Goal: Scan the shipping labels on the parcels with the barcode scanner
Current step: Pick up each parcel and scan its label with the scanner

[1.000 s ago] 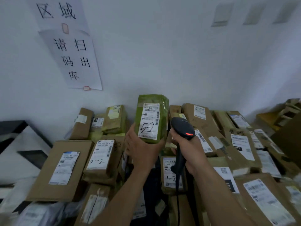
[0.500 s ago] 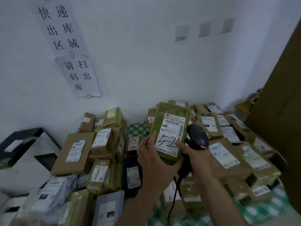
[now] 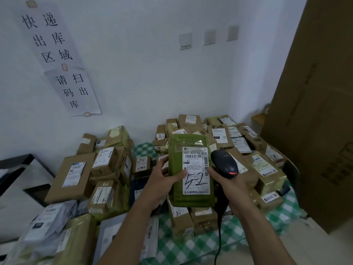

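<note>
The scanner cable (image 3: 219, 236) hangs over the table (image 3: 191, 243); a snag there would jerk the barcode scanner (image 3: 224, 165). Your right hand (image 3: 227, 180) is wrapped round its handle, the head beside the shipping label (image 3: 195, 169), not facing it: expect a misread. Your left hand (image 3: 162, 180) grips the green parcel (image 3: 177, 150) above the stacked parcels (image 3: 189, 121); its thumb could cover the barcode.
</note>
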A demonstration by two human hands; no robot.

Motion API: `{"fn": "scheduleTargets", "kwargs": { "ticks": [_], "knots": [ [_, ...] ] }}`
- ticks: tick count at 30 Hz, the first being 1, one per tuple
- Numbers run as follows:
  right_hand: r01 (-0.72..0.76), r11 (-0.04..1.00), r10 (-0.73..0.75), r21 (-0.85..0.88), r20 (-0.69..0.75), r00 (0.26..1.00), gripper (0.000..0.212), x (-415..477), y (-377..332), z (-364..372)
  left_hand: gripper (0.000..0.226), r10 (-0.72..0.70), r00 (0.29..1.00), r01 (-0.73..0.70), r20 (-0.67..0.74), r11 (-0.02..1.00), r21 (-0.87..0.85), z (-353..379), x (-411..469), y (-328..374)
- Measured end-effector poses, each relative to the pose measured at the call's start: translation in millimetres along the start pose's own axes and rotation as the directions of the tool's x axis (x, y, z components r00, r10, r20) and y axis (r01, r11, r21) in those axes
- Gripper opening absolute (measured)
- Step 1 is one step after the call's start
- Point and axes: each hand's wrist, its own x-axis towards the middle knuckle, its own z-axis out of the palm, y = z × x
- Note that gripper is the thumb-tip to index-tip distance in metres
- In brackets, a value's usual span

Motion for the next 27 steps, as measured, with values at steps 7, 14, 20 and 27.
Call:
{"fn": "scheduleTargets", "kwargs": {
  "ticks": [7,14,20,27],
  "knots": [
    [0.079,0.978,-0.097,-0.195,-0.080,0.992,0.027,-15,-9,-4,0.090,0.111,0.982,-0.106,-0.155,0.994,0.038,5,-6,-11],
    [0.091,0.909,-0.029,-0.408,0.156,0.987,0.019,-35,-13,21,0.095,0.183,0.931,-0.166,-0.317,0.983,0.079,-9,4,-22],
    [0.085,0.880,0.041,-0.468,0.253,0.967,0.021,-43,-8,40,0.094,0.175,0.909,-0.165,-0.379,0.985,0.058,-23,11,-36],
    [0.051,0.887,0.094,-0.459,0.289,0.953,0.021,-47,-8,47,0.095,0.165,0.905,-0.166,-0.392,0.986,0.033,-29,9,-45]
  ]
}}
